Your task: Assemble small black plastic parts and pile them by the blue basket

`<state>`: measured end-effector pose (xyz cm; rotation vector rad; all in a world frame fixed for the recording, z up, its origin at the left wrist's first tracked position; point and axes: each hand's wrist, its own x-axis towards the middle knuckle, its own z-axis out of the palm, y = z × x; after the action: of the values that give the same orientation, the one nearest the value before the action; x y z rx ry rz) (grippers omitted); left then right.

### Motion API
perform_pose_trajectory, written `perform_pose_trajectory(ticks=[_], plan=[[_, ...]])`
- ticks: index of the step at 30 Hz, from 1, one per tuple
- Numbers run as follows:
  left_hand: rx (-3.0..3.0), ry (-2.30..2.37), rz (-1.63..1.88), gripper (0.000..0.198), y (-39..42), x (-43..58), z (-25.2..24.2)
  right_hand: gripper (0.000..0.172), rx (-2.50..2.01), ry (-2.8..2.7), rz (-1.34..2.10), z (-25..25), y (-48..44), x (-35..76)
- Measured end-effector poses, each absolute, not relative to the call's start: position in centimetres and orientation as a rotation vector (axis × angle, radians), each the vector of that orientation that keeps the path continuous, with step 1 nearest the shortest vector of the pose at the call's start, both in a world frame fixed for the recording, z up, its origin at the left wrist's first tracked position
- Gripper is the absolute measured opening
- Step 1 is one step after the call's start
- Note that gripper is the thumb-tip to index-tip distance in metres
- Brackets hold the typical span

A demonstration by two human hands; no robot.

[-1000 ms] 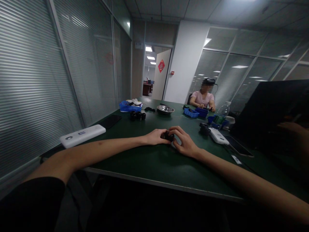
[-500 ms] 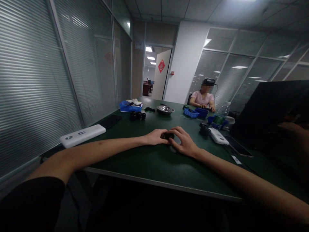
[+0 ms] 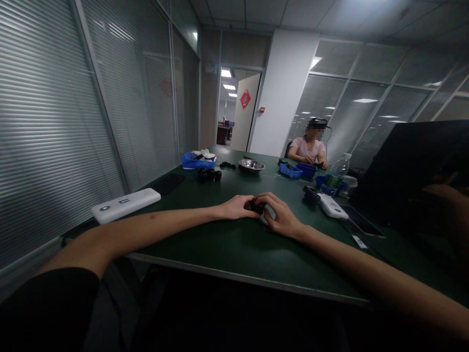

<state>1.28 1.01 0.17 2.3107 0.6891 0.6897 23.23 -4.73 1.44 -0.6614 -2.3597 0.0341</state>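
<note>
A small black cylindrical part (image 3: 254,206) is held level just above the table, in the middle of the view. My left hand (image 3: 236,207) is closed around its left end, thumb on the near side. My right hand (image 3: 280,215) reaches in from the right, its curved index finger resting on the part's right end. The right thumb is bent beside that end; whether it touches is hard to see. What exactly the part is cannot be made out.
Black round parts (image 3: 208,174), a blue basket (image 3: 198,161) and a steel bowl (image 3: 251,166) stand farther back. A white power bank (image 3: 126,204) lies left. Another black part (image 3: 311,195), a white device (image 3: 332,206) and a bottle (image 3: 336,175) are right. A person (image 3: 309,146) sits opposite.
My right thumb has drawn back and down from the black part, so more of it shows. My left hand keeps its hold almost unmoved.
</note>
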Motion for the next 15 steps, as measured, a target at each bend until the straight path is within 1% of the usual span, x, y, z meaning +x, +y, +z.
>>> perform_pose_trajectory(ticks=[7, 15], plan=[[2.309, 0.705, 0.686, 0.049, 1.09, 1.41, 0.04, 0.042, -0.683, -2.37, 0.036, 1.39, -4.62, 23.27], [2.311, 0.636, 0.686, 0.054, 0.99, 1.27, 0.13, 0.033, -0.724, -2.371, -0.068, 1.57, -4.68, 23.2]])
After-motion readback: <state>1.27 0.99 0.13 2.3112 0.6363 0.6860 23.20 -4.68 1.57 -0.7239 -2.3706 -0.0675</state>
